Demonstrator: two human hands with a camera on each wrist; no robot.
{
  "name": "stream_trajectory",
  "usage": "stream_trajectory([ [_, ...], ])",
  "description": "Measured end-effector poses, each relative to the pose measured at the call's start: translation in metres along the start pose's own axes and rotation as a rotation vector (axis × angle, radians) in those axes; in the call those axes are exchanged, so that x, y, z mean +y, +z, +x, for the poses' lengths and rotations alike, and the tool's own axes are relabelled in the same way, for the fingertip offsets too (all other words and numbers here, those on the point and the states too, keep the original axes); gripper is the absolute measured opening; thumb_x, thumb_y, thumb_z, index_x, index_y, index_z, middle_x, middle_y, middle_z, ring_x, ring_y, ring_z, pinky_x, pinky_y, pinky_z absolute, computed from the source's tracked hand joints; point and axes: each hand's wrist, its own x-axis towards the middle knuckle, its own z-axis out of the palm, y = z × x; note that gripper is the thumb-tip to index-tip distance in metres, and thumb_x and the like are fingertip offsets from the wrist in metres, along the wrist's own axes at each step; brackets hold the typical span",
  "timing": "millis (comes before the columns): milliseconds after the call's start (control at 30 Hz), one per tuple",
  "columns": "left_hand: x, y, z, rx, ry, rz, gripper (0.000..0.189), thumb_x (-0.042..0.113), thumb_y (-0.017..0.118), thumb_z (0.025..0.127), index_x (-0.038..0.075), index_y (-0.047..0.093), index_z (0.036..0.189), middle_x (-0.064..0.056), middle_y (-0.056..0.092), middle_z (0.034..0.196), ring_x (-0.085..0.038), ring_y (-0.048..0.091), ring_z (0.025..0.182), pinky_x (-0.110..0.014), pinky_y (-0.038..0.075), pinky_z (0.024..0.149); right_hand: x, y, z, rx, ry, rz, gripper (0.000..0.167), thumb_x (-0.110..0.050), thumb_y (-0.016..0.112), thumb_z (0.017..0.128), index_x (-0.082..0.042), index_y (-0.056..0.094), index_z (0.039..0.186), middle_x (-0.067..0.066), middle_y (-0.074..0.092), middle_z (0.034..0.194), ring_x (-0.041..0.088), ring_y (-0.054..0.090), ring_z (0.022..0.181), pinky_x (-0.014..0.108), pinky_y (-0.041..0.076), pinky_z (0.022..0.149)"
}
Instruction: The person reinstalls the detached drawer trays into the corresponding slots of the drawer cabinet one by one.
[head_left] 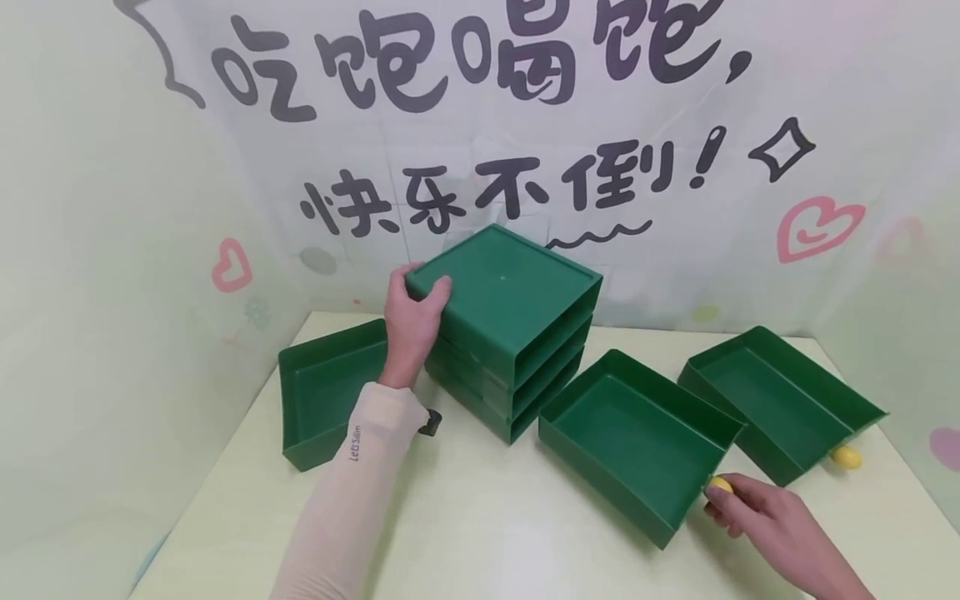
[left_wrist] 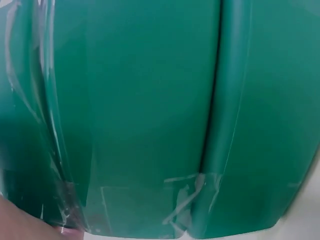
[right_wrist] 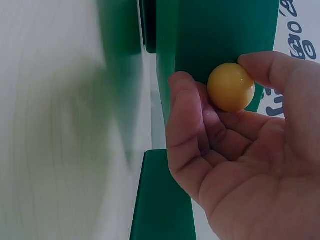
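1. the left hand (head_left: 416, 321) grips the near-left corner of the green cabinet (head_left: 502, 283), thumb on the top and fingers down the side, probably bracing it so that a push or pull on the other side would not slide it.
2. the cabinet stands upright on the counter (head_left: 487, 517), three slots open toward the person's right, which suits reach from that hand.
3. clear tape (left_wrist: 192, 202) crosses the joins between the tiers, presumably binding them as one block.
4. the right hand (head_left: 765, 517) pinches the yellow knob (head_left: 720, 483) of the middle green drawer (head_left: 630, 442), thumb on one side, fingers curled on the other; the knob looks like the natural handle.
5. that drawer is just beside the cabinet, back wall facing the slots, knob end outward; whether its whole base touches the counter, i cannot tell.
6. the far-right drawer (head_left: 780, 400) rests beyond it, its own knob (head_left: 847, 456) outward, within easy reach.
7. the left drawer (head_left: 330, 392) lies across the cabinet, partly behind the sleeve (head_left: 360, 492).
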Motion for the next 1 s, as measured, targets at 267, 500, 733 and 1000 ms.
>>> stream_trajectory([
  [267, 0.000, 0.000, 0.003, 0.015, 0.006, -0.043, 0.056, 0.036, 0.070, 0.091, 0.011, 0.051, 0.138, -0.013, 0.056, 0.132, -0.026, 0.054, 0.108, -0.042, 0.046, 0.093, -0.004, 0.002, 0.006, -0.007, -0.030, 0.023, 0.039, -0.043, 0.047, 0.107, -0.011, 0.070, 0.108, 0.001, 0.069, 0.090, 0.007, 0.060, 0.074, 0.024, 0.050, 0.069],
  [500, -0.002, 0.003, 0.003, 0.032, -0.007, -0.051, 0.053, 0.035, 0.070, 0.090, 0.012, 0.053, 0.135, -0.012, 0.057, 0.131, -0.024, 0.055, 0.107, -0.040, 0.046, 0.091, -0.007, 0.008, 0.010, -0.011, -0.041, 0.036, 0.040, -0.044, 0.048, 0.107, -0.011, 0.070, 0.107, 0.001, 0.069, 0.089, 0.007, 0.060, 0.074, 0.024, 0.048, 0.069],
  [733, -0.003, 0.004, 0.002, 0.037, -0.004, -0.063, 0.052, 0.034, 0.071, 0.090, 0.010, 0.053, 0.133, -0.013, 0.058, 0.129, -0.024, 0.055, 0.105, -0.038, 0.046, 0.090, -0.010, 0.014, 0.015, 0.002, -0.062, 0.029, 0.037, -0.043, 0.050, 0.106, -0.013, 0.071, 0.105, -0.001, 0.069, 0.087, 0.006, 0.060, 0.073, 0.023, 0.048, 0.069],
  [1000, -0.003, 0.004, 0.003, 0.049, -0.004, -0.075, 0.051, 0.033, 0.071, 0.089, 0.012, 0.054, 0.132, -0.012, 0.059, 0.128, -0.023, 0.056, 0.103, -0.037, 0.046, 0.088, -0.013, 0.016, 0.019, 0.005, -0.107, 0.017, 0.035, -0.041, 0.050, 0.107, -0.013, 0.071, 0.102, -0.002, 0.068, 0.085, 0.005, 0.059, 0.072, 0.023, 0.049, 0.068],
])
